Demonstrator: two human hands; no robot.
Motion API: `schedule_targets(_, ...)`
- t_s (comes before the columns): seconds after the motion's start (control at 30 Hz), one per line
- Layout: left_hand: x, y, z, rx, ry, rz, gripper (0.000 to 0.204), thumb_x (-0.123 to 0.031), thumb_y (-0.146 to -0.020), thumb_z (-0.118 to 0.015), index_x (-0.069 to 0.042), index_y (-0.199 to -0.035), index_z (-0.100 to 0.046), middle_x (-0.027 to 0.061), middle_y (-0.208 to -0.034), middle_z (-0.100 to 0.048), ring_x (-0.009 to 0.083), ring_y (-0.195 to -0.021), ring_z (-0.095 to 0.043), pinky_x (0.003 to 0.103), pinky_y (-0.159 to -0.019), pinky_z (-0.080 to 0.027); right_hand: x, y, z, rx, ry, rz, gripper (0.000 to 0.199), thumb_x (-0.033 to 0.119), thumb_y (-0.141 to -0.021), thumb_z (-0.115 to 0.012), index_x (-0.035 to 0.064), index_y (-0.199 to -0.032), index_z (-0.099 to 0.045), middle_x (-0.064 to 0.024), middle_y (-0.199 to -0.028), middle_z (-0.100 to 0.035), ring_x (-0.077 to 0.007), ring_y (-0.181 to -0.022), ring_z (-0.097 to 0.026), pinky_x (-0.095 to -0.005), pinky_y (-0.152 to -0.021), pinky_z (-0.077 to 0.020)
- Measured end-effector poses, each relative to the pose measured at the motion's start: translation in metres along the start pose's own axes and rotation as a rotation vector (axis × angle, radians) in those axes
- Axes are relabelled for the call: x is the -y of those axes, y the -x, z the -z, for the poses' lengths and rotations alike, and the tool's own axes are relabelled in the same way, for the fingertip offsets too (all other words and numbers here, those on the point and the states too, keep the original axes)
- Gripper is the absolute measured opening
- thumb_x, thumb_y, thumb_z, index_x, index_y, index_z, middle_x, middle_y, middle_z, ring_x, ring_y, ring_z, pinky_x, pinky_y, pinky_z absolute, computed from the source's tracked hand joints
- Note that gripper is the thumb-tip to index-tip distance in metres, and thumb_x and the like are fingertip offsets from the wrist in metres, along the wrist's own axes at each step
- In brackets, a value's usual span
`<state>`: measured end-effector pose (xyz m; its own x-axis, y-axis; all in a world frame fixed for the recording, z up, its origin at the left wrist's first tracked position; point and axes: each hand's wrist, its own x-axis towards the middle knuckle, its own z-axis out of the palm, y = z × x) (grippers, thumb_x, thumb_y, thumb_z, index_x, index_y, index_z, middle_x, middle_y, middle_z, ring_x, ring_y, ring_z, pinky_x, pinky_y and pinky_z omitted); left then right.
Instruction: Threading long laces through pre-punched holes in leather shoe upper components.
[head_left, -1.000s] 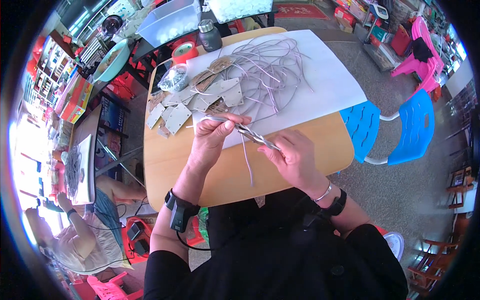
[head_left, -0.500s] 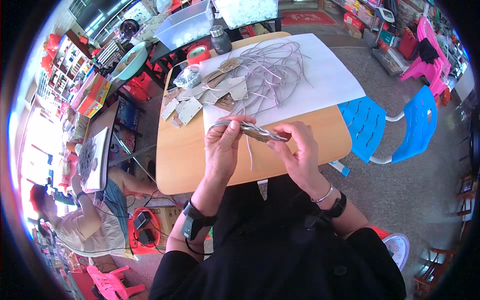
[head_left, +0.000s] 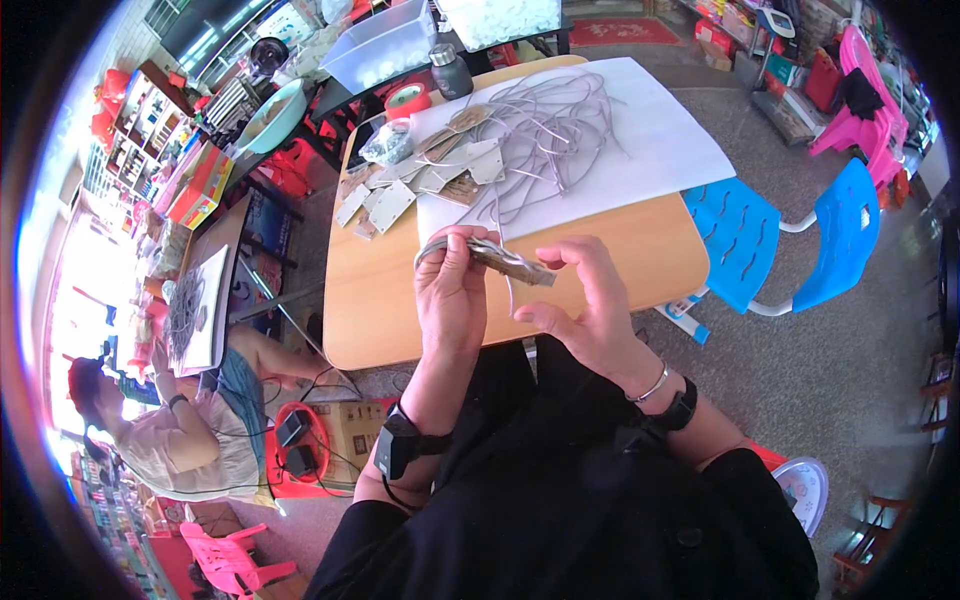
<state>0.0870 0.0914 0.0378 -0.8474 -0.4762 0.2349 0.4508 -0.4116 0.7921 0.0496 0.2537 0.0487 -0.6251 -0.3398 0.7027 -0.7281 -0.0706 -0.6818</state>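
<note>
Over the near edge of the table, my left hand (head_left: 450,300) pinches a thin brown board (head_left: 522,267) between thumb and fingers. Grey-white cord lies along and around this board, and a loose length of it hangs below. My right hand (head_left: 590,300) is just right of the board's far end, thumb and fingers spread, holding nothing. Beyond my hands, a loose tangle of grey cord (head_left: 565,130) rests on a white sheet (head_left: 670,140). Left of the tangle lies a pile of flat brown and white boards (head_left: 390,205), some with small holes.
A red tape roll (head_left: 407,100), a dark flask (head_left: 450,72) and a clear bag (head_left: 388,143) stand at the table's (head_left: 375,310) back left. A blue chair (head_left: 740,240) is at the right. On the left, another person (head_left: 180,425) sits at a second table with grey cord.
My right hand has let go of the board's end and opened beside it. The board now tilts down more to the right in my left hand. The view has shifted slightly.
</note>
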Motion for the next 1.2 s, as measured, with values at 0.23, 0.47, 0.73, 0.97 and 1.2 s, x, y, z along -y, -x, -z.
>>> schedule_targets(0.23, 0.006, 0.007, -0.005, -0.038, 0.141, 0.023, 0.015, -0.015, -0.097, -0.049, -0.003, -0.099, -0.057, 0.0086, -0.096, -0.059, 0.0211, -0.092, -0.059, 0.034, -0.085, -0.047, -0.007, 0.005, -0.012, -0.065, -0.004, -0.065, 0.020, 0.010, -0.078, -0.070, 0.0030, -0.092, -0.058, -0.0080, -0.085, -0.059, -0.0249, -0.078, -0.055, -0.0338, -0.068, -0.0443)
schedule_targets(0.47, 0.009, 0.000, 0.003, -0.041, 0.289, 0.176, 0.016, -0.016, -0.097, -0.048, -0.002, -0.098, -0.054, 0.0085, -0.093, -0.058, 0.0209, -0.089, -0.059, 0.033, -0.083, -0.048, -0.002, 0.001, -0.013, -0.054, 0.186, 0.111, 0.015, 0.008, -0.080, -0.067, 0.0026, -0.089, -0.057, -0.0093, -0.079, -0.058, -0.0269, -0.072, -0.055, -0.0357, -0.064, -0.0447)
schedule_targets(0.73, 0.005, 0.009, -0.006, -0.017, 0.116, 0.030, 0.018, -0.018, -0.096, -0.050, -0.002, -0.099, -0.058, 0.0106, -0.095, -0.062, 0.0202, -0.088, -0.060, 0.033, -0.082, -0.049, -0.008, 0.009, -0.001, -0.044, -0.175, -0.223, 0.020, 0.012, -0.079, -0.071, 0.0016, -0.089, -0.057, -0.0091, -0.081, -0.058, -0.0209, -0.078, -0.056, -0.0307, -0.071, -0.0450)
schedule_targets(0.97, -0.002, 0.022, -0.018, 0.004, 0.067, 0.137, 0.022, -0.018, -0.096, -0.050, 0.001, -0.103, -0.059, 0.0125, -0.099, -0.064, 0.0196, -0.091, -0.061, 0.033, -0.083, -0.049, -0.008, 0.018, 0.005, -0.001, 0.016, -0.229, 0.019, 0.014, -0.079, -0.070, 0.0011, -0.080, -0.057, -0.0096, -0.073, -0.058, -0.0239, -0.068, -0.056, -0.0324, -0.061, -0.0435)
schedule_targets(1.2, -0.006, 0.026, 0.000, -0.011, -0.150, 0.164, 0.025, -0.019, -0.096, -0.049, 0.003, -0.095, -0.060, 0.0141, -0.091, -0.065, 0.0221, -0.082, -0.064, 0.034, -0.078, -0.051, 0.007, 0.022, 0.006, 0.072, 0.193, 0.043, 0.020, 0.011, -0.076, -0.069, 0.0028, -0.072, -0.052, -0.0092, -0.067, -0.051, -0.0279, -0.063, -0.051, -0.0374, -0.057, -0.0405)
